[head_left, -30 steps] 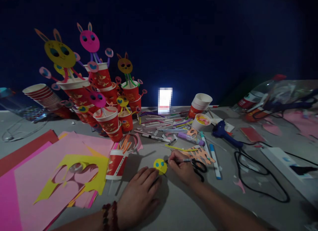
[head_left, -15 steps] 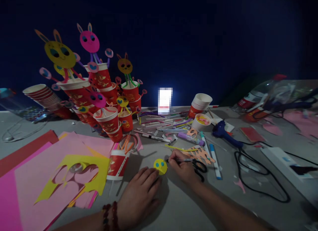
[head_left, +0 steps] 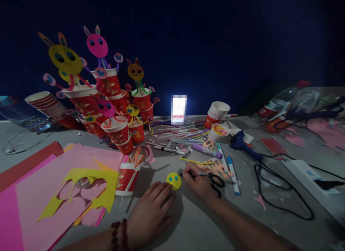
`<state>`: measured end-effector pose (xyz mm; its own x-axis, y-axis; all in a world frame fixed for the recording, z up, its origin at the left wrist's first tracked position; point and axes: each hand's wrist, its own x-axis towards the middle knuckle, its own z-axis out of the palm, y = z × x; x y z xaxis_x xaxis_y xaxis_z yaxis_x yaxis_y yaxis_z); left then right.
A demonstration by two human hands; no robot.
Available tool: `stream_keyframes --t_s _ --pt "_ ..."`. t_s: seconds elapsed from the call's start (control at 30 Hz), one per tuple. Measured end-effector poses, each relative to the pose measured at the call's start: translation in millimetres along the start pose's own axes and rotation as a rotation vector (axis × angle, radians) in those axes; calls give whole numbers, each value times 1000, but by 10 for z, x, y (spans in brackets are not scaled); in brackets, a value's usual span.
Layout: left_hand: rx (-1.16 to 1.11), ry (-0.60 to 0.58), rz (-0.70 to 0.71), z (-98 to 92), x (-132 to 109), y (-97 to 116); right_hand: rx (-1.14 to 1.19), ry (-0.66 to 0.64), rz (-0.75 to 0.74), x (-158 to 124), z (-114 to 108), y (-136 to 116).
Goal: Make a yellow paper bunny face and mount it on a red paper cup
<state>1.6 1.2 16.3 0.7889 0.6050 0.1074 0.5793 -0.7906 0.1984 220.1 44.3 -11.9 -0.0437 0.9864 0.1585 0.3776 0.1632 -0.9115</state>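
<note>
A small yellow paper disc (head_left: pixel 173 179) with two blue eye shapes lies on the table between my hands. My left hand (head_left: pixel 154 208) rests flat beside it, its fingertips at the disc's lower left edge. In a writing grip, my right hand (head_left: pixel 198 184) is closed around a pen (head_left: pixel 201 174), its tip close to the disc's right edge. Black-handled scissors (head_left: pixel 221 180) lie just beyond the right hand, partly hidden by it. An orange paper cut-out (head_left: pixel 217 167) and a yellow pipe cleaner (head_left: pixel 194 160) lie behind that hand.
Red paper cups with rabbit figures (head_left: pixel 115 130) stand at the back left, behind coloured sheets (head_left: pixel 35 204). A cup of tools (head_left: pixel 126 184) is near my left hand. Scattered pens (head_left: pixel 175 136), stacked cups (head_left: pixel 218 110) and a blue glue gun (head_left: pixel 245 146) with looping cord lie behind and right.
</note>
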Motion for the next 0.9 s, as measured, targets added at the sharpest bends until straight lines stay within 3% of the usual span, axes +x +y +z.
stream_keyframes --t_s 0.9 --pt "-13 -4 -5 12 -5 -6 -16 -37 -8 0 1 21"
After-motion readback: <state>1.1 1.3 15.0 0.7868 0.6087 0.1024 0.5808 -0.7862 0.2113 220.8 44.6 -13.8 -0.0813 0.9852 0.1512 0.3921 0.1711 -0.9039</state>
